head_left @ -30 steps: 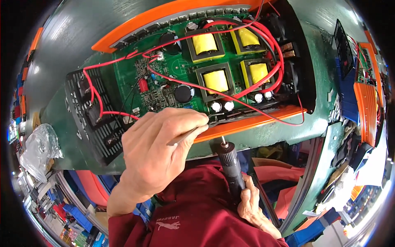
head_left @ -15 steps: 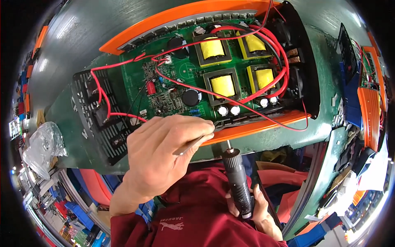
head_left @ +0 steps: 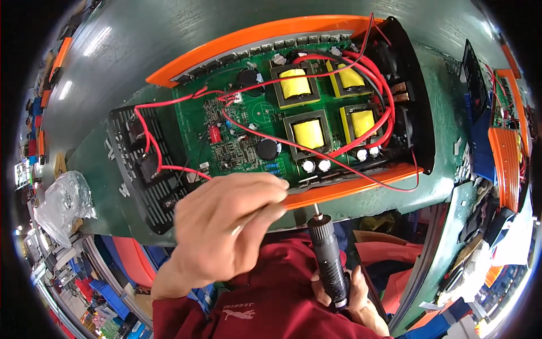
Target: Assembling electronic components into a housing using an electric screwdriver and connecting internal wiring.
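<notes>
In the middle lies an electronic unit with a green circuit board (head_left: 186, 116) and yellow-wrapped transformers (head_left: 307, 133) between orange side panels (head_left: 361, 183). My left hand (head_left: 226, 226) is closed in a pinch at the near panel's inner side. It grips slim metal tweezers (head_left: 240, 227); their front tips are hard to make out beside the fingers. Below the same panel my right hand (head_left: 357, 291) wraps round the lower part of a black electric screwdriver (head_left: 329, 260). The screwdriver stands nearly upright, its bit reaching the panel's outer lower edge. Whether a screw sits there is hidden.
Loose red wires (head_left: 265, 135) loop across the board. A black slotted end plate (head_left: 164, 195) is at the left, a black fan end (head_left: 415, 113) at the right. A clear plastic bag (head_left: 65, 203) lies far left. Another orange-sided unit (head_left: 504, 164) stands at the right.
The whole view has shifted, so the unit appears slightly lower. My left hand has moved a little left along the near panel. The screwdriver stays against the panel.
</notes>
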### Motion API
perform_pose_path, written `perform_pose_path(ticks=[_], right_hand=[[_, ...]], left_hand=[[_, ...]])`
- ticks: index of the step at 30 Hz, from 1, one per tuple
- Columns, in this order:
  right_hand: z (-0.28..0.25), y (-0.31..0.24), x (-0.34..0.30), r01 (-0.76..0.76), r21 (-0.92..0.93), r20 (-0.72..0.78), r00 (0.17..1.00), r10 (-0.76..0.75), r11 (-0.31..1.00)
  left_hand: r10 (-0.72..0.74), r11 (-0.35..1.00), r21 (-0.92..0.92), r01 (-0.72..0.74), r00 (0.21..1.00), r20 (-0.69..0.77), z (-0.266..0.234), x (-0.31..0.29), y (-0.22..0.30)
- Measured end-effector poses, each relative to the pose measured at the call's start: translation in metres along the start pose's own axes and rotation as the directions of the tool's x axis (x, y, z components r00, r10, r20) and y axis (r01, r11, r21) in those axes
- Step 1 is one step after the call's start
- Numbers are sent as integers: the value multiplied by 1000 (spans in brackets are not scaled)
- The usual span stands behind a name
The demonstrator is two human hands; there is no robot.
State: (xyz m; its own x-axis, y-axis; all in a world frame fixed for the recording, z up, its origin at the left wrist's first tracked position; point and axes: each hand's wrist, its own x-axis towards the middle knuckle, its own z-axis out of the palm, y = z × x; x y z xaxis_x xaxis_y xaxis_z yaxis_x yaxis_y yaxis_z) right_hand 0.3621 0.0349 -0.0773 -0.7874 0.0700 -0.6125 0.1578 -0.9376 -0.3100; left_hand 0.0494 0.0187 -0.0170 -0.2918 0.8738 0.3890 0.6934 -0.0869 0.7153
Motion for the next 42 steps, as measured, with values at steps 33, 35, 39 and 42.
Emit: perform_pose_path(ticks=[33, 35, 39, 42], right_hand=[[-2, 14, 16, -19, -101, -28, 999, 16, 995], [-3, 8, 14, -67, -90, -25, 998, 65, 994], [-14, -2, -5, 27, -477, -167, 979, -121, 879], [-36, 2, -16, 146, -531, -219, 928, -301, 835]], left_hand=[[40, 926, 296, -232, 843, 536, -1, 20, -6], [41, 899, 357, -253, 861, 507, 2, 16, 1], [141, 856, 465, -227, 967, 212, -7, -4, 3], [163, 852, 470, -228, 971, 176, -5, -15, 4]])
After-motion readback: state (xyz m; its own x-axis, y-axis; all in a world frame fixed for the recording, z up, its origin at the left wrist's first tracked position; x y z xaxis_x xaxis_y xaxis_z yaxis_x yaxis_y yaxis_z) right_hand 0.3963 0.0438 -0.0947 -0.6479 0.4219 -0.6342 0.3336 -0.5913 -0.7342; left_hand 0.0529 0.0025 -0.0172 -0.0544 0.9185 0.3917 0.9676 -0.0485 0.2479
